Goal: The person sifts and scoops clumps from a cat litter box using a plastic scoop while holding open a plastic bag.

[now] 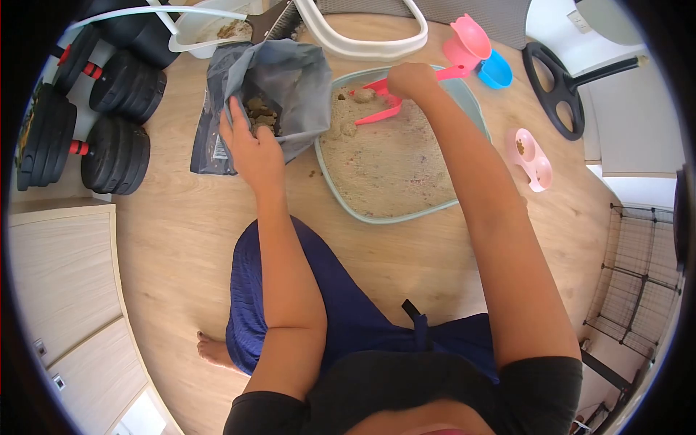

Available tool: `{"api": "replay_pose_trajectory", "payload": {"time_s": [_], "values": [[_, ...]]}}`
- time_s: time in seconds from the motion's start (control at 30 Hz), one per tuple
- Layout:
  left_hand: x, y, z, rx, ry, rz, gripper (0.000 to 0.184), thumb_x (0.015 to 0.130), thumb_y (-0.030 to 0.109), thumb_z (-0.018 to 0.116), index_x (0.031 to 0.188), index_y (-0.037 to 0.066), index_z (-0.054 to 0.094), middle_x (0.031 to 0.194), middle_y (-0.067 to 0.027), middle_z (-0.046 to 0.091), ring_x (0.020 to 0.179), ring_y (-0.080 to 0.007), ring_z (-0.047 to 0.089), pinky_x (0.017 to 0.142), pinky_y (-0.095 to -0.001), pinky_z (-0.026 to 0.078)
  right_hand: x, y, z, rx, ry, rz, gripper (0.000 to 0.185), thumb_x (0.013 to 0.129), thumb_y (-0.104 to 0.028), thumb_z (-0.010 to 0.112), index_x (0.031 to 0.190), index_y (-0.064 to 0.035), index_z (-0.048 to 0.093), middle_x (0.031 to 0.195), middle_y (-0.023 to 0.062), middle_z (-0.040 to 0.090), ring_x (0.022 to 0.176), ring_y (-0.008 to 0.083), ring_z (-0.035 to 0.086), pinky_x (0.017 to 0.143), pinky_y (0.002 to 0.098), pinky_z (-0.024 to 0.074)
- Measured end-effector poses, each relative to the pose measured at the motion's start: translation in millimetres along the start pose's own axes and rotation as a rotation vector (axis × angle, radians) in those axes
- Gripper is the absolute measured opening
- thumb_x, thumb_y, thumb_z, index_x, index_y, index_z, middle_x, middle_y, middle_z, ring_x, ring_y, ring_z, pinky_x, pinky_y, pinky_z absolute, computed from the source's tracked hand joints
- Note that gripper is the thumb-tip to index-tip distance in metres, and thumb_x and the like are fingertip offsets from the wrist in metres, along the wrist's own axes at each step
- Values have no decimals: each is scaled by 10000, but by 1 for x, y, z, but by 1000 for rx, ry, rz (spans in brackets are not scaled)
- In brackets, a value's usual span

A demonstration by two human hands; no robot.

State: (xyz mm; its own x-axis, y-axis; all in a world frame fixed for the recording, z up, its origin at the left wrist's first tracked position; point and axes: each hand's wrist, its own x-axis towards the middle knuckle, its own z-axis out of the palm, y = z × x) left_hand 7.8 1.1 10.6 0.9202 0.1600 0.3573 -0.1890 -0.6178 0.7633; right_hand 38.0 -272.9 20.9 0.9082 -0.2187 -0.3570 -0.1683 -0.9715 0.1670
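A grey plastic bag (293, 80) stands open on the wooden floor, with brown clumps (259, 116) inside it. My left hand (254, 145) grips the near rim of this bag, fingers over the edge. To its right lies a pale green litter tray (346, 205) filled with sandy litter (399, 163). Over the tray's upper part, my right hand (413, 81) is closed round the handle of a pink scoop (388, 110). The scoop's head rests at the litter, beside several clumps (362, 96); part of it is hidden by the hand.
Black dumbbells (116, 152) sit at the left. A pink cup (467, 43), a blue scoop (495, 70) and a pink double bowl (533, 159) lie right of the tray. Behind it is a white frame (362, 45). A wire rack (634, 279) stands at the far right.
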Motion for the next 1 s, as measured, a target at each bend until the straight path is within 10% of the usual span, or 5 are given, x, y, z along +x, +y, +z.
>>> {"api": "replay_pose_trajectory", "payload": {"time_s": [0.67, 1.0], "values": [[1, 0, 2, -19, 4, -8, 584, 792, 61, 434, 1374, 102, 406, 1436, -208, 305, 1303, -353, 347, 992, -389, 355, -17, 94, 86, 947, 205, -108, 380, 904, -364, 420, 1069, -96, 635, 1117, 153, 607, 1055, 320, 555, 899, 425, 429], [1, -1, 3, -32, -19, -13, 581, 791, 68, 427, 1371, 96, 406, 1434, -204, 310, 1306, -354, 341, 1004, -396, 339, -36, 61, 28, 192, 125, -13, 281, 844, -271, 476, 907, -96, 687, 958, 145, 661, 901, 319, 628, 736, 446, 486]]}}
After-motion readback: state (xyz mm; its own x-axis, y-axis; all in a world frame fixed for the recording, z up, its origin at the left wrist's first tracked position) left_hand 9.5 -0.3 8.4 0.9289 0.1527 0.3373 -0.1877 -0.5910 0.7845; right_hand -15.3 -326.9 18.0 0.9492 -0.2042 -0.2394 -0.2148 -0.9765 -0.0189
